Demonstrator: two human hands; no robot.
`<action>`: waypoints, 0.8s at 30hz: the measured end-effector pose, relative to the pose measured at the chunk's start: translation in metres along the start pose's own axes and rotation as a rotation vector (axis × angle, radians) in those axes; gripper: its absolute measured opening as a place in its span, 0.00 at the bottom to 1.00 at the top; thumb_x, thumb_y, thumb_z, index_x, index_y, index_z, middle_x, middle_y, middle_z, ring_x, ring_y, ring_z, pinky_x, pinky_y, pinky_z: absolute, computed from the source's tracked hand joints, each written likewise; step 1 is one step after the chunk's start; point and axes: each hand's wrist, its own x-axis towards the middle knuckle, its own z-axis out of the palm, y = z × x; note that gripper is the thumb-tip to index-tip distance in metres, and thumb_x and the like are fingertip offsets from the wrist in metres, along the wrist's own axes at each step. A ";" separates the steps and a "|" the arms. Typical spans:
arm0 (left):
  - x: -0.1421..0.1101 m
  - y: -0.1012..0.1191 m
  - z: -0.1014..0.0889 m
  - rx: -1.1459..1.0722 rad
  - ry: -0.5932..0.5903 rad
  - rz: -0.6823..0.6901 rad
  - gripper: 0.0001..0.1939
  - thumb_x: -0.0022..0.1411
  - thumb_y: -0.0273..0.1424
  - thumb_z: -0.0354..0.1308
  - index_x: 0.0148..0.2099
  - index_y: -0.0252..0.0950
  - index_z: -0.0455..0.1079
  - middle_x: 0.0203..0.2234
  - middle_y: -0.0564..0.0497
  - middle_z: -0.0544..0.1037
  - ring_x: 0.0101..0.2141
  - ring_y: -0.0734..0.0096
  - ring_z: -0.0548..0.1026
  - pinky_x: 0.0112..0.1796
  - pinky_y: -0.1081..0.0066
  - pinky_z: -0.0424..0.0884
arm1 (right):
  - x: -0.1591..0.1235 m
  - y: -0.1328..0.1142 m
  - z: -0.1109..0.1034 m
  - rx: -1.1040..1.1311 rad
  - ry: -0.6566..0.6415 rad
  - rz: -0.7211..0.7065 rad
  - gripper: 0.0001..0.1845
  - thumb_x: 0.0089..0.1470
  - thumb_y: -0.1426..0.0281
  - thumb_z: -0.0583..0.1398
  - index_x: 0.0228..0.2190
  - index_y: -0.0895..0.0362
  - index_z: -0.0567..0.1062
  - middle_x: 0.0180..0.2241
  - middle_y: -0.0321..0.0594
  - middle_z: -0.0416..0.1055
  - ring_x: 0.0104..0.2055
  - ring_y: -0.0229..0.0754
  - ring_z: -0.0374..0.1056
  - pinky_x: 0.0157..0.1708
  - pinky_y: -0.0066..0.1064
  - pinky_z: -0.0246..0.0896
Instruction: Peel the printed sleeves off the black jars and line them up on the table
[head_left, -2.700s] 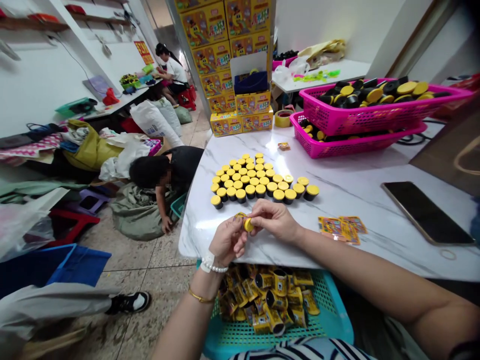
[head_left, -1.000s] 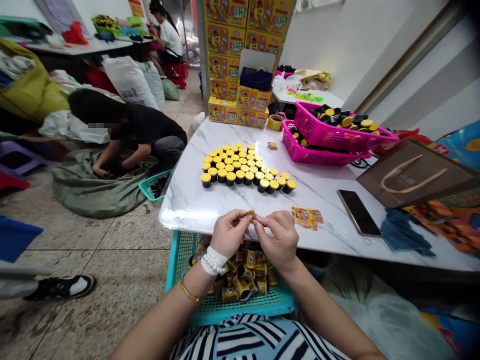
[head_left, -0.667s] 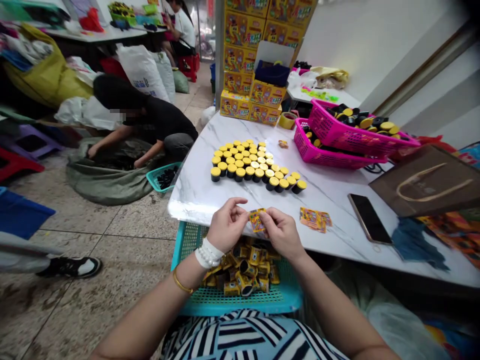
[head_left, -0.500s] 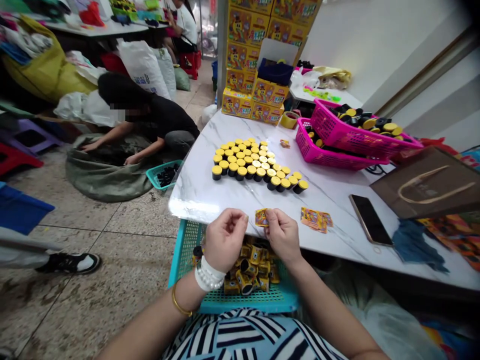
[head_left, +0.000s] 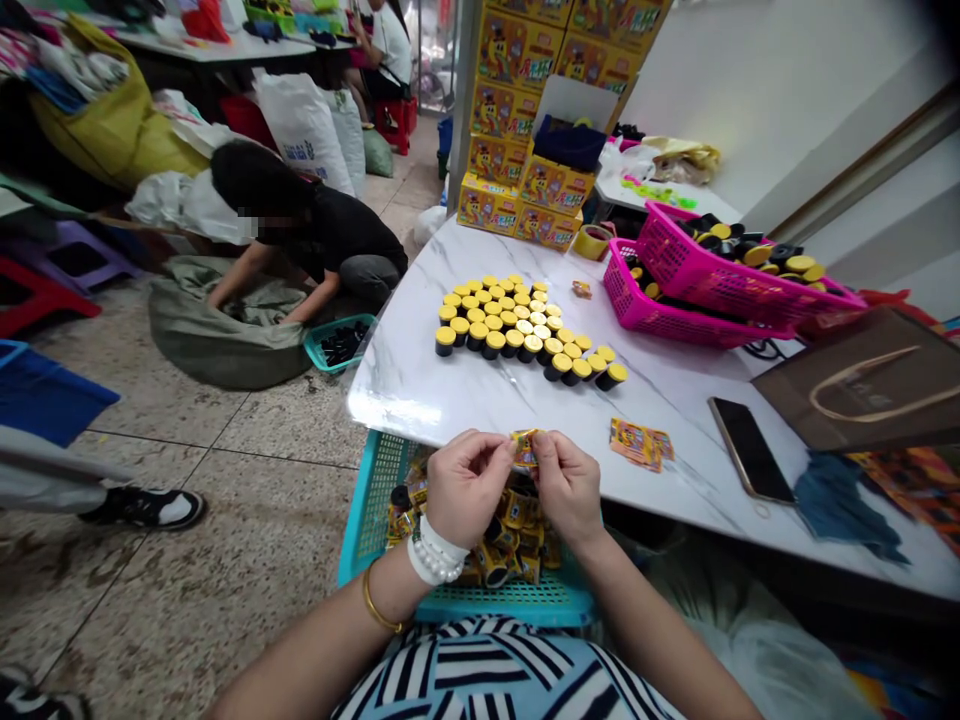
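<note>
My left hand (head_left: 466, 485) and my right hand (head_left: 567, 483) are both pinched on a small yellow printed wrapper (head_left: 525, 446), held between them at the near edge of the white marble table (head_left: 420, 395). Below my hands a teal basket (head_left: 375, 490) holds several wrapped black-and-yellow cups. Farther back on the table stands a block of several black cups with yellow lids (head_left: 525, 330). A few loose wrappers (head_left: 639, 443) lie flat just right of my right hand.
Two stacked pink baskets (head_left: 697, 290) of black and yellow cups sit at the back right. A phone (head_left: 750, 462), brown paper bag (head_left: 862, 385) and blue cloth (head_left: 840, 505) lie at right. Yellow cartons (head_left: 525, 150) stand behind. A person (head_left: 315, 240) crouches over a sack on the floor, left.
The yellow cup I held earlier is gone from my hands. The wrapper was in my right hand alone half a second ago; now both hands pinch it.
</note>
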 end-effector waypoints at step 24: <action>0.026 -0.011 -0.072 -0.447 0.201 -0.402 0.15 0.50 0.38 0.71 0.30 0.33 0.71 0.12 0.59 0.68 0.10 0.85 0.57 0.12 0.81 0.46 | 0.089 -0.031 0.038 -0.190 -0.417 -0.610 0.11 0.63 0.61 0.58 0.38 0.55 0.76 0.29 0.38 0.72 0.33 0.41 0.68 0.36 0.33 0.62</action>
